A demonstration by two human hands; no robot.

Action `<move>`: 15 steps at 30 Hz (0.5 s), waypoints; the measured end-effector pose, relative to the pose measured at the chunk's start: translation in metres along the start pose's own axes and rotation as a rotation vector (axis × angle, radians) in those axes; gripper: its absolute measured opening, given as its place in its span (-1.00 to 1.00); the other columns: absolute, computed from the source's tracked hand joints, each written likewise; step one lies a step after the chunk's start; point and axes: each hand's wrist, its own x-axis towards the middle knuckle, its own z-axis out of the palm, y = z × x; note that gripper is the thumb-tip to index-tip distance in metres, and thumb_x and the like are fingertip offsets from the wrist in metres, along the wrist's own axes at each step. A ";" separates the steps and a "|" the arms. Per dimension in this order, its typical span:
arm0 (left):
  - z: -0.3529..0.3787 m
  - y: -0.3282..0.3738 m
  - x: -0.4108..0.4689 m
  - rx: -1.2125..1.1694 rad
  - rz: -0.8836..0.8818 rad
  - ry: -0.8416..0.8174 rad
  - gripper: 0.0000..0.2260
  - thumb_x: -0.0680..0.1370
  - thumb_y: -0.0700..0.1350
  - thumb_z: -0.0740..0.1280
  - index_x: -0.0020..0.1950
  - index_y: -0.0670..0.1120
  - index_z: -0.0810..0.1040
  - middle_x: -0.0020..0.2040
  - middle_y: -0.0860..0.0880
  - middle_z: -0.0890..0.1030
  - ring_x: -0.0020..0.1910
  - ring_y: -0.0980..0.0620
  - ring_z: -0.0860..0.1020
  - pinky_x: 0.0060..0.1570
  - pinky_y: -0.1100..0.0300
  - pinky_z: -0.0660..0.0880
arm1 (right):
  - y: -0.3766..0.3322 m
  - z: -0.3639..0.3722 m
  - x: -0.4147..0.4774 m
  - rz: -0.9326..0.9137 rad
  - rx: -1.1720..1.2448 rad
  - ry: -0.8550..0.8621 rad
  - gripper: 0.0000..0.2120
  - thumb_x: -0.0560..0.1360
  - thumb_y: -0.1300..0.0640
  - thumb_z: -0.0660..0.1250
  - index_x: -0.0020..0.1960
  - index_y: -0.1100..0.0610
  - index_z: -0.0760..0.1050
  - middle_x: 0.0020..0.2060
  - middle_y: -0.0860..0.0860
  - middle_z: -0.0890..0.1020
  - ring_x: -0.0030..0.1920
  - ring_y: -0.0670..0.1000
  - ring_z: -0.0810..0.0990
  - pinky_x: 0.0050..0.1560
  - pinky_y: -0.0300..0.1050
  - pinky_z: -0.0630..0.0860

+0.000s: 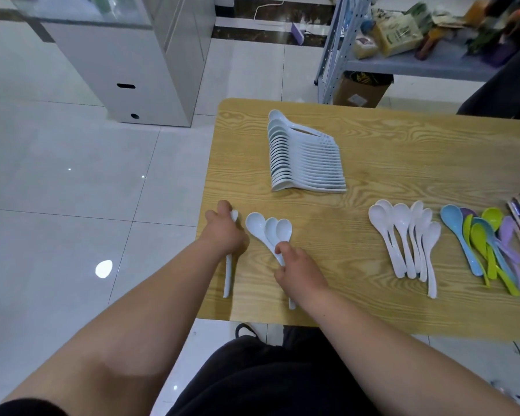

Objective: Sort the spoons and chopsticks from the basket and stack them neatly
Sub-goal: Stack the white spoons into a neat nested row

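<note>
Nearest, the right grip (297, 265) pinched the handles of three fanned white spoons (267, 228). Just left, the left grip (225, 232) held a single white spoon (228, 277) at the left edge of the surface (357, 295). So close to that edge, a loose nudge could drop it to the floor, and merging could splay the fan. Farther off stood the nested stack (303, 157).

Bright even overhead light, floor (72, 181) glare, blurred bowed edges
</note>
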 end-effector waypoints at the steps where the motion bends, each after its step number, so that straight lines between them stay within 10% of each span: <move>1: -0.002 -0.003 -0.001 -0.113 -0.023 -0.029 -0.46 0.49 -0.24 0.32 0.41 0.04 0.22 0.27 -0.14 0.32 -0.18 -0.03 0.49 -0.20 0.06 0.51 | 0.003 -0.002 -0.002 -0.017 0.015 0.003 -0.66 0.53 0.20 0.23 0.29 0.03 0.37 0.11 0.06 0.50 0.02 0.07 0.45 -0.09 -0.09 0.35; 6: -0.009 -0.006 -0.036 -0.918 -0.239 -0.298 -0.34 0.52 -0.46 0.11 0.46 0.15 0.36 0.05 -0.19 0.52 -0.10 -0.11 0.53 0.01 -0.27 0.62 | 0.008 -0.018 -0.019 -0.003 0.199 0.035 -0.69 0.53 0.12 0.27 0.26 -0.04 0.46 0.06 -0.13 0.53 -0.03 -0.04 0.50 -0.14 -0.14 0.36; 10: -0.014 0.006 -0.073 -1.132 -0.206 -0.430 -0.41 0.50 -0.47 0.08 0.39 0.03 0.45 0.04 -0.19 0.47 -0.16 -0.06 0.48 -0.01 -0.24 0.62 | 0.004 -0.042 -0.045 -0.009 0.314 0.050 -0.75 0.51 0.09 0.32 0.15 -0.15 0.51 -0.13 -0.08 0.61 -0.19 0.00 0.58 -0.17 0.00 0.53; 15: -0.023 0.030 -0.105 -1.297 -0.141 -0.492 -0.71 0.64 -0.25 0.16 0.32 -0.06 0.49 0.08 -0.21 0.57 0.04 -0.16 0.61 0.03 -0.19 0.60 | -0.015 -0.080 -0.090 -0.113 0.441 0.085 -0.72 0.52 0.16 0.37 0.07 -0.21 0.57 -0.26 -0.16 0.62 -0.36 -0.17 0.50 -0.32 -0.31 0.42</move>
